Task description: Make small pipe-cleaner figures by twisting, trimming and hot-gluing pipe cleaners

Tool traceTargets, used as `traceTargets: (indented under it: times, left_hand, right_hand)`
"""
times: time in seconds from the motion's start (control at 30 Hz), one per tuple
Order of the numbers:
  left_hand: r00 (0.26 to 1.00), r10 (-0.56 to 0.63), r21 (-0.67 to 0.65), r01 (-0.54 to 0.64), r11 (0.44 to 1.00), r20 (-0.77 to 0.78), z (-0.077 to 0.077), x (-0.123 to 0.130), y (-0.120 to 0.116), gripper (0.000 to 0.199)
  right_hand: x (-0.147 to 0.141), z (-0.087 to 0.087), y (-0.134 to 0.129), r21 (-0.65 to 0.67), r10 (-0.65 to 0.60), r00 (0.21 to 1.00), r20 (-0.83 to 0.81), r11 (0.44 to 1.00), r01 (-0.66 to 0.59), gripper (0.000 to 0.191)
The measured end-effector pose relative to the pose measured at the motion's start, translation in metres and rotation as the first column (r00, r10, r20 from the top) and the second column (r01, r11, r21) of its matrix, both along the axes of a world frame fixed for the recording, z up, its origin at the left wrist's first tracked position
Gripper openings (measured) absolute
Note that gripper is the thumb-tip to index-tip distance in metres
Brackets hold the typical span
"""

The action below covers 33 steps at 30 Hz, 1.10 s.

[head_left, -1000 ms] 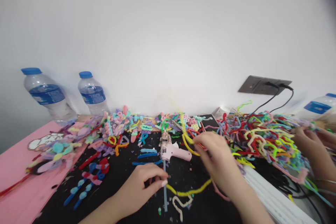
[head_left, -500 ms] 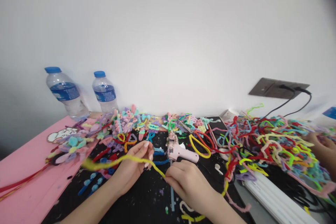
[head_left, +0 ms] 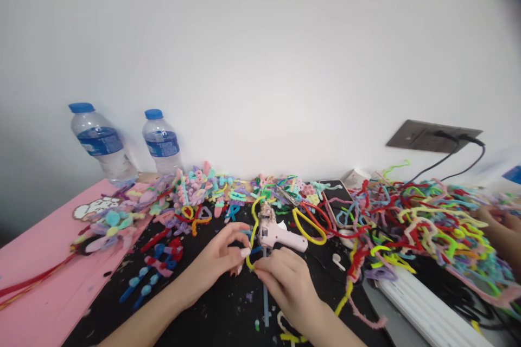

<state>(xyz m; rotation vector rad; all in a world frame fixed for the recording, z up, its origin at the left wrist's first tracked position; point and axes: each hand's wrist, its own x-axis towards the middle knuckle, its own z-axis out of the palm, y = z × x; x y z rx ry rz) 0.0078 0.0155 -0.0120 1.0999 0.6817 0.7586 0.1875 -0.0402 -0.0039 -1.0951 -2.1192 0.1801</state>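
In the head view my right hand [head_left: 287,279] is closed, its thumb and fingers pinching the lower end of a yellow pipe cleaner [head_left: 254,222]. From there the pipe cleaner bends upward and runs beside the glue gun. My left hand [head_left: 228,249] is just left of it, fingers curved and apart, the thumb tip close to the stem; whether it touches cannot be made out. A pale pink glue gun [head_left: 280,236] lies behind my hands, a clear glue stick [head_left: 266,303] reaching toward me below it.
Loose pipe cleaners [head_left: 431,222] are heaped at right, near a white power-strip-like bar [head_left: 427,309] and another person's hand [head_left: 500,227]. Scissors [head_left: 311,222], a phone [head_left: 337,200] and an earbud [head_left: 338,262] lie behind. Two water bottles [head_left: 161,143] stand at left. Finished flowers [head_left: 114,230] rest on pink sheet [head_left: 36,260].
The yellow pipe cleaner has swung from stretching left across my left wrist to standing bent upward away from me. My left hand has let go and shifted slightly right; my right hand keeps its pinch.
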Motion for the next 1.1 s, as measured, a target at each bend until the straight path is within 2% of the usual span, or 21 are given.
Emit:
traceTargets:
  times: [0.07, 0.13, 0.27, 0.33, 0.43, 0.6, 0.7, 0.87, 1.1]
  left_hand:
    - [0.998, 0.068, 0.015, -0.068, 0.998, -0.008, -0.003, 0.002, 0.0, 0.035]
    - [0.998, 0.064, -0.05, -0.064, 0.997, 0.002, -0.004, 0.003, -0.001, 0.033]
    - [0.977, -0.207, -0.192, 0.211, 0.958, 0.04, 0.0, 0.003, -0.008, 0.03]
    - [0.971, -0.227, -0.215, 0.239, 0.947, 0.08, 0.001, 0.004, -0.012, 0.028]
    - [0.986, -0.143, -0.206, 0.159, 0.965, 0.088, 0.0, 0.006, -0.014, 0.027]
    - [0.998, -0.057, -0.127, 0.061, 0.99, 0.034, -0.002, 0.006, -0.011, 0.028]
    - [0.999, -0.046, -0.083, 0.044, 0.996, -0.021, -0.003, 0.005, -0.01, 0.03]
    - [0.994, -0.026, 0.002, 0.027, 1.0, -0.109, -0.005, 0.004, -0.008, 0.033]
    - [0.99, -0.023, 0.078, 0.035, 0.996, -0.142, -0.004, 0.004, -0.007, 0.033]
  right_hand:
    - [-0.001, 0.0, -0.002, 0.064, -0.026, 1.0, -0.018, 0.998, 0.027, 0.017]
    - [-0.002, 0.0, -0.003, 0.107, -0.043, 0.998, -0.054, 0.993, 0.049, 0.019]
    - [-0.003, 0.0, -0.003, 0.078, 0.014, 0.997, -0.081, 0.997, -0.007, 0.017]
    - [-0.005, 0.0, -0.003, 0.032, 0.055, 0.994, -0.092, 0.998, -0.052, 0.015]
    - [-0.007, 0.0, -0.002, -0.055, 0.031, 0.985, -0.167, 0.998, -0.041, 0.011]
    - [-0.007, -0.004, 0.0, -0.175, -0.142, 0.966, -0.215, 0.979, 0.105, 0.011]
    - [-0.006, -0.006, 0.002, -0.206, -0.176, 0.963, -0.203, 0.969, 0.134, 0.015]
    - [-0.007, -0.007, 0.003, -0.267, -0.235, 0.942, -0.24, 0.949, 0.169, 0.011]
    - [-0.012, -0.005, 0.005, -0.399, -0.31, 0.898, -0.312, 0.901, 0.172, 0.009]
